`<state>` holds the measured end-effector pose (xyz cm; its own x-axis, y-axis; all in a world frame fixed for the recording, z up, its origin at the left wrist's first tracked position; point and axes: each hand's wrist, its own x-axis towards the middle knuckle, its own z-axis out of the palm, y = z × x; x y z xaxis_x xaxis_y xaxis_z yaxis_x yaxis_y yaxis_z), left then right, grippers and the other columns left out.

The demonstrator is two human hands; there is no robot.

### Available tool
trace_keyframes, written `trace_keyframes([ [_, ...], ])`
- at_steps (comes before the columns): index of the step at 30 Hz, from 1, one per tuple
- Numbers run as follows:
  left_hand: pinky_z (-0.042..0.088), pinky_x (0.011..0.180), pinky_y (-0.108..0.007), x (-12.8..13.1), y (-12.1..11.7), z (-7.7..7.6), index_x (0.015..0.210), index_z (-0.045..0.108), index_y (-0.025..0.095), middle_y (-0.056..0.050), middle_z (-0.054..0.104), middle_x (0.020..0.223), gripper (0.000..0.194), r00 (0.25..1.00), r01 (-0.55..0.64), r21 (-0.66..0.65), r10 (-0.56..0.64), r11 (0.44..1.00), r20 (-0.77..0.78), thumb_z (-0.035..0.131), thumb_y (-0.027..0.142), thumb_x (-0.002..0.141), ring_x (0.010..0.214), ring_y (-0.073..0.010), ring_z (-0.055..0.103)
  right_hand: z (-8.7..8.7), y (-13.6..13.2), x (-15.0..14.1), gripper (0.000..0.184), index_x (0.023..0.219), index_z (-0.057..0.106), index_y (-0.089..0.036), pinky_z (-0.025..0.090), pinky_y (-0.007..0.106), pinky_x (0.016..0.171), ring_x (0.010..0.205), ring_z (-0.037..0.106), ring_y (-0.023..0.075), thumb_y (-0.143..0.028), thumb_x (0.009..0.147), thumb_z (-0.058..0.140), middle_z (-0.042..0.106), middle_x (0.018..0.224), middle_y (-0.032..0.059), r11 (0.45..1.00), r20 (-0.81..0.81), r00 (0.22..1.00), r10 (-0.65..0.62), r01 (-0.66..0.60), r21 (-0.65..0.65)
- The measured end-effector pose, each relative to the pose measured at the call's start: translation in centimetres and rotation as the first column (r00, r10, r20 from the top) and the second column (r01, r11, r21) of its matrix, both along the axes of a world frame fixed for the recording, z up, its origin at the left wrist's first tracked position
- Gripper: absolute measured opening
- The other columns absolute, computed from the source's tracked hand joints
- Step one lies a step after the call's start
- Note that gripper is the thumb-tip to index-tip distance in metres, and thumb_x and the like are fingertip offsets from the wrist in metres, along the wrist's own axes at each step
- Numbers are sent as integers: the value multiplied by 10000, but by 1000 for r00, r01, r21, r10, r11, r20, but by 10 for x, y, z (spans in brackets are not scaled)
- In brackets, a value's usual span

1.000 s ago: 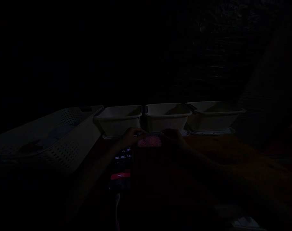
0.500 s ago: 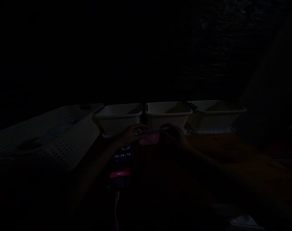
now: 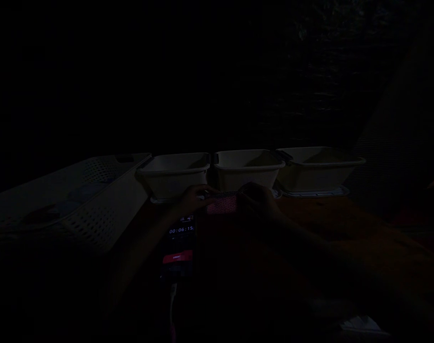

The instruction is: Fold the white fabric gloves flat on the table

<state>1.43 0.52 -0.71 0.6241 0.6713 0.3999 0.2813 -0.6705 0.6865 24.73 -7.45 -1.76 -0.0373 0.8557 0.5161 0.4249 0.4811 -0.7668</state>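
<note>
The scene is very dark. A small pink patterned piece (image 3: pixel 222 205) with a dark upper edge, perhaps folded cloth, is held level between my two hands. My left hand (image 3: pixel 195 197) pinches its left end, fingers closed. On its right end my right hand (image 3: pixel 257 197) is closed too, with the fingertips at the upper corner. Its exact kind is too dim to make out. Just behind the hands stands the middle pale bin (image 3: pixel 250 166). Below my left hand lies a lit phone (image 3: pixel 179 247) showing a timer.
A left pale bin (image 3: pixel 176 178) and a right pale bin (image 3: pixel 317 174) flank the middle one. At far left a white perforated basket (image 3: pixel 91 224) holds dim items. A white cable (image 3: pixel 172 300) runs from the phone. A whitish item (image 3: pixel 361 325) lies on the wooden table (image 3: pixel 327 224).
Both hands keep hold of the pink piece, with the fingers shifting only slightly. The whole view has moved a little.
</note>
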Motion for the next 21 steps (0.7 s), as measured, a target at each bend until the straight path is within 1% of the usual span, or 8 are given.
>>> trace_keyframes([
  [5, 466, 825, -335, 0, -2, 1, 943, 631, 184, -57, 650, 973, 279, 1000, 0, -29, 0, 1000, -5, 631, 349, 718, 909, -169, 594, 1, -2, -2, 201, 841, 567, -138, 463, 278, 632, 723, 587, 163, -327, 780, 537, 631, 812, 83, 999, -40, 999, 30, -31, -27],
  [10, 470, 812, -320, 1, -2, -2, 927, 637, 183, -50, 656, 948, 265, 1000, -15, -24, 15, 1000, -11, 632, 347, 718, 892, -163, 598, 0, -1, -2, 183, 825, 545, -139, 457, 268, 628, 705, 575, 149, -317, 788, 519, 612, 789, 68, 999, -42, 998, 52, -53, -11],
  [16, 469, 802, -299, 4, -4, -4, 911, 647, 169, -54, 659, 933, 239, 1000, 4, 27, -4, 1000, -7, 608, 331, 740, 869, -152, 603, -1, 1, -2, 180, 815, 542, -144, 446, 265, 617, 692, 563, 144, -320, 783, 514, 605, 774, 55, 1000, -5, 1000, -19, 19, 5],
  [21, 472, 779, -276, 5, -6, -2, 872, 656, 152, -58, 661, 904, 231, 1000, -9, 55, 8, 998, 14, 602, 332, 737, 852, -151, 604, -2, 1, -4, 180, 796, 531, -146, 442, 258, 600, 676, 558, 140, -324, 785, 507, 600, 752, 51, 1000, -14, 1000, -23, 23, -5],
])
